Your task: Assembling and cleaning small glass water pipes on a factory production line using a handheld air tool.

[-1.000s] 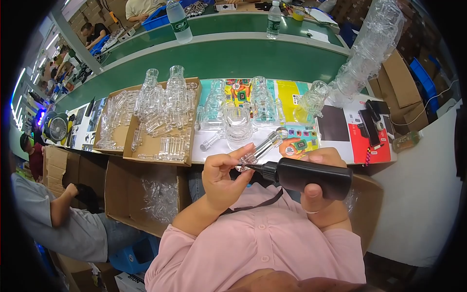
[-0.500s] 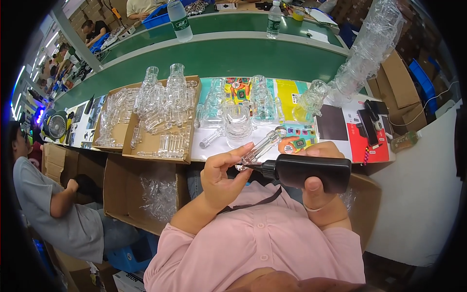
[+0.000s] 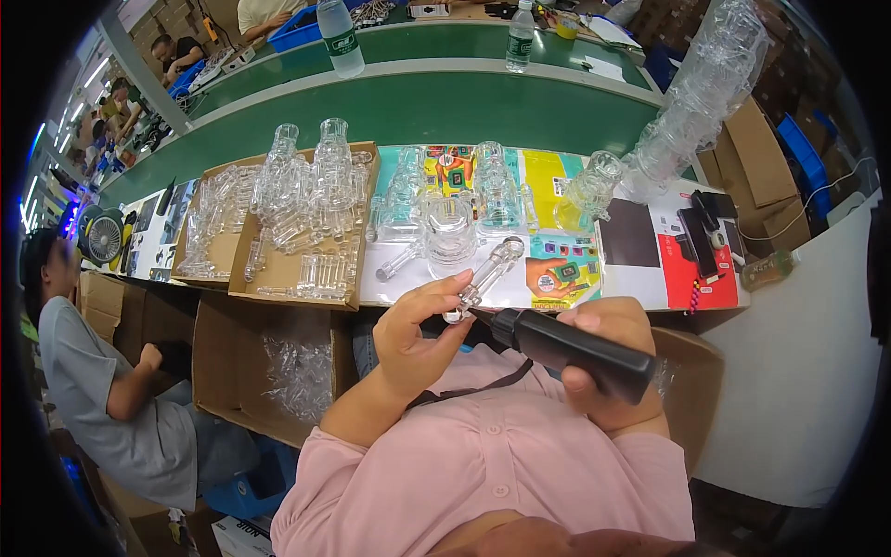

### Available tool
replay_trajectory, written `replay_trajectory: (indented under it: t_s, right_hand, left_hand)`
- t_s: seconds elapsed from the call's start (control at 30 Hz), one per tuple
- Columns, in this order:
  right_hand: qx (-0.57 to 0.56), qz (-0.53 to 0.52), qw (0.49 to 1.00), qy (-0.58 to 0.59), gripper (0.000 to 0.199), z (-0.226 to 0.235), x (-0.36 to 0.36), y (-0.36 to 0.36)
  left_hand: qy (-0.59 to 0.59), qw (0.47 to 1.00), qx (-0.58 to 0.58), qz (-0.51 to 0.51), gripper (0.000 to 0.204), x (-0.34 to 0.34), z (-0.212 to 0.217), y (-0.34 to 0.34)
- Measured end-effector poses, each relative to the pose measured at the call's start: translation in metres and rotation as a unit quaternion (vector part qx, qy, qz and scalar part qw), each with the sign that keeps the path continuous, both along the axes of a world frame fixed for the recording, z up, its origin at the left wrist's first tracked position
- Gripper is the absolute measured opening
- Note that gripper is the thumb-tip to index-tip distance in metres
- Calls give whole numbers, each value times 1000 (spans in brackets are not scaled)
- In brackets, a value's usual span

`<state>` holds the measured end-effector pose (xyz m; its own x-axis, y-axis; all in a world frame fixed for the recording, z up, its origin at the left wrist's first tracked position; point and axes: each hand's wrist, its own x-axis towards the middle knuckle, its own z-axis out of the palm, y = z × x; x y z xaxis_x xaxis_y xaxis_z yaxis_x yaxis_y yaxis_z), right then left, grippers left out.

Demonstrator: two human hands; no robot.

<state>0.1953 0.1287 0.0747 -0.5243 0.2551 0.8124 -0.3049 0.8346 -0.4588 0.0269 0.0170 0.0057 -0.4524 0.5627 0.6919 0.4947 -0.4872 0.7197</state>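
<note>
My left hand (image 3: 419,325) pinches a clear tubular piece (image 3: 489,274) by its lower end, so that it slants up to the right. In my right hand (image 3: 608,357) lies a black squeeze bottle (image 3: 587,350), gripped around its body. The bottle's thin nozzle points left and reaches the lower end of the clear piece; whether it touches cannot be made out. Just beyond the hands stands a wide clear jar-like part (image 3: 450,232), with a small clear tube (image 3: 399,263) lying at its left. Taller clear vessels (image 3: 494,190) stand behind it.
Cardboard trays (image 3: 306,299) full of clear parts sit on the left of the bench. A tall stack of wrapped clear pieces (image 3: 691,102) leans at the right, near a phone (image 3: 696,243). Open cartons (image 3: 218,362) flank my lap. A seated person (image 3: 121,399) is at the left.
The black bottle has tilted, its base dropping lower while the nozzle stays by the clear piece. The clear piece has turned slightly more upright in my left hand.
</note>
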Motion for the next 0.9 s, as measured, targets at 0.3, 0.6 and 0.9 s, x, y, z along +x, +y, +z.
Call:
replay_trajectory:
  t_s: [0.3, 0.6, 0.9]
  right_hand:
    - [98, 40, 994, -32, 49, -4, 7, -5]
    - [80, 90, 993, 5, 51, -5, 6, -7]
    - [77, 162, 983, 45, 51, -10, 3, -2]
  left_hand:
    - [3, 1000, -19, -13, 38, -3, 2, -2]
    - [-280, 936, -63, -202, 40, -1, 8, -13]
    - [-393, 845, -80, -353, 48, -11, -1, -17]
